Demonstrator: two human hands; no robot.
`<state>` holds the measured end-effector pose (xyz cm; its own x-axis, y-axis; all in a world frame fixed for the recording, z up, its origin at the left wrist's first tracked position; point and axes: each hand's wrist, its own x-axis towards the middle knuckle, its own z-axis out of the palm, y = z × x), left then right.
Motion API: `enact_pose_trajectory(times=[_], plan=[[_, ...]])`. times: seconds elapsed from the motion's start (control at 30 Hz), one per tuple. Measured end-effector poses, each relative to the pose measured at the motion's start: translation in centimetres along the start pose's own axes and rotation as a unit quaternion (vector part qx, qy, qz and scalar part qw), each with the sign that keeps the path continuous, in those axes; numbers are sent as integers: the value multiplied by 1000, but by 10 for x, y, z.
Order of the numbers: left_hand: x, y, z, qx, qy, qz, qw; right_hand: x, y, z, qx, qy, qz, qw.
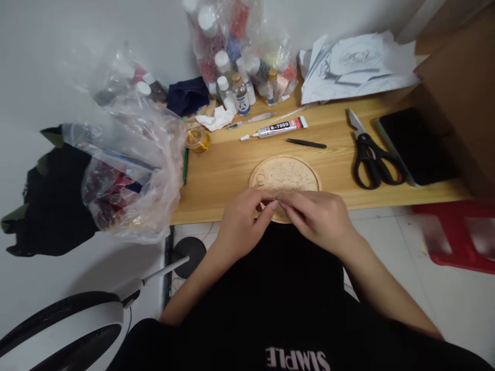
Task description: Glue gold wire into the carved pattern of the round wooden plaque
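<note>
A round wooden board (288, 172) with a line drawing on its face lies at the front edge of the table. Over its near part, my left hand (247, 219) and my right hand (319, 216) meet with their fingertips pinched together. Whatever sits between the fingertips is too small to make out. Beyond the board lie black tweezers (306, 143) and a tube of B-7000 glue (280, 127). To the right rest black-handled scissors (369, 154), blades pointing away from me.
A phone (417, 147) and a cardboard box (460, 98) stand at the right. Small bottles (242, 95), paper sheets (356, 64) and a pen (252, 120) line the back. A plastic bag (135, 170) bulges at the left, near an amber jar (198, 140). A red stool (456, 237) stands below.
</note>
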<state>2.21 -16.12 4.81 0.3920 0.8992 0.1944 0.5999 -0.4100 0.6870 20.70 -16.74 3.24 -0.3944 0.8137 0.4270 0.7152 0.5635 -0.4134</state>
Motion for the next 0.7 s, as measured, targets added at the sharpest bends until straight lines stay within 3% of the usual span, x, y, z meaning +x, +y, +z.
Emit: enact_pose_trajectory(times=[0.17,0.37,0.53,0.7], plan=[[-9,-8,-2,22,30,-9,999,-2,-12,9,5,15,-4,1000],[-14,-15,-1,24,59,42,997,-5,-21,14,137,3,79,987],[-13,-16,-2,-28,43,52,997,-4,-21,9,206,-8,122,971],[-13,-16,-8,-117,43,10,992,1,-20,3,252,-2,162,954]])
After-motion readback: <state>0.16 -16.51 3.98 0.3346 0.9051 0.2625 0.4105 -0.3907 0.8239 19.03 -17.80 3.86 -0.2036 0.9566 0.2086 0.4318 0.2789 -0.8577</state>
